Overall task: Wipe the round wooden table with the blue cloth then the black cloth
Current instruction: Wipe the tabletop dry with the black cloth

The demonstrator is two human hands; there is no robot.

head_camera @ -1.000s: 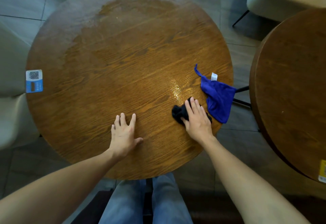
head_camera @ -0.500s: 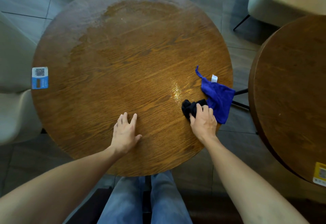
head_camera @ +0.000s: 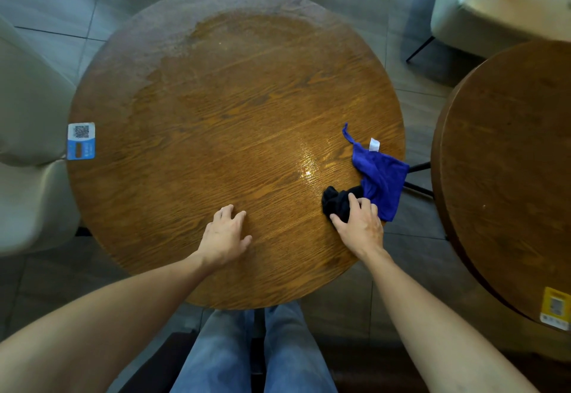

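The round wooden table point(head_camera: 222, 120) fills the middle of the view, its centre glossy and damp, its far and left rim dull. A crumpled black cloth point(head_camera: 336, 201) lies near the right front edge under the fingers of my right hand point(head_camera: 360, 225), which grips it. Just right of it the blue cloth point(head_camera: 381, 176) with a white tag lies loose, hanging partly over the table's right edge and touching the black one. My left hand point(head_camera: 224, 235) rests flat on the wood near the front, fingers apart, holding nothing.
A blue and white QR sticker point(head_camera: 81, 140) sits at the table's left edge. A second wooden table point(head_camera: 506, 170) stands close on the right. Pale chairs stand at the left point(head_camera: 27, 133) and far right point(head_camera: 494, 12). My jeans-clad legs point(head_camera: 253, 352) are under the front edge.
My right hand has slid the black cloth to the right, up against the blue cloth, and its fingers have curled around it. The left hand has stayed in place.
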